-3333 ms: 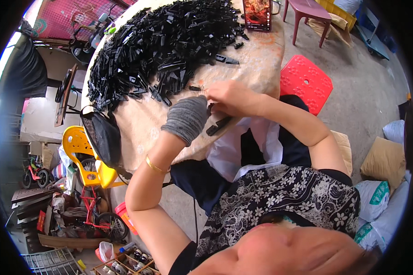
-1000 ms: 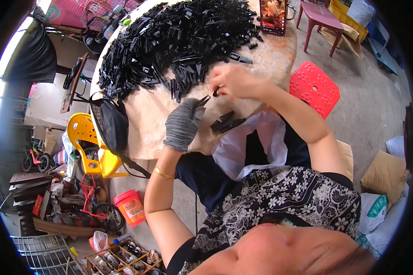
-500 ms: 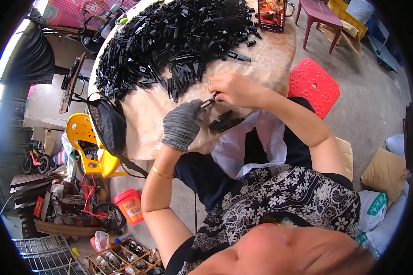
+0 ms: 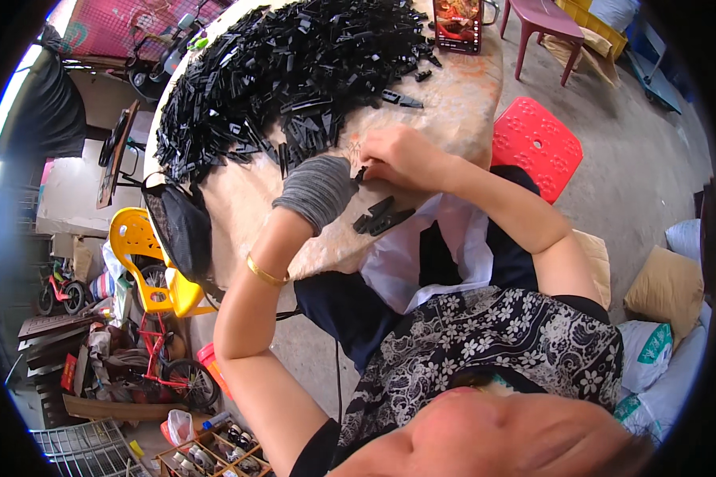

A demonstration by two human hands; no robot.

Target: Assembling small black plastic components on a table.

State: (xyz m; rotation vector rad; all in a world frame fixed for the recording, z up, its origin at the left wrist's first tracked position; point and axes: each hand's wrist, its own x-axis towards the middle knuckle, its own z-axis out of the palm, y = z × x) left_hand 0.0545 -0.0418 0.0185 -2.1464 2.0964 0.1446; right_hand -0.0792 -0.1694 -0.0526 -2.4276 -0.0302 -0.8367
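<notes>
My left hand (image 4: 317, 193), in a grey knitted glove, is turned with its back up over the table's near part. Its fingers are curled and mostly hidden. My bare right hand (image 4: 402, 157) meets it from the right, with fingers pinched together. Between the two hands shows the end of a small black plastic piece (image 4: 360, 174); the rest of it is covered. Several loose black pieces (image 4: 380, 217) lie by the table edge just below my hands. Beyond them spreads a large heap of black plastic pieces (image 4: 270, 79).
A cloth-covered table (image 4: 453, 103) carries the heap and an upright phone (image 4: 458, 25) at the far right. A red stool (image 4: 538, 149) stands right of the table. At the left are a yellow chair (image 4: 143, 246) and a black mesh bag (image 4: 177, 226) hanging at the table's edge.
My left hand has rolled over, and its elbow has swung outward to the left. The thin piece that showed between my hands is now mostly covered. The whole view has shifted slightly.
</notes>
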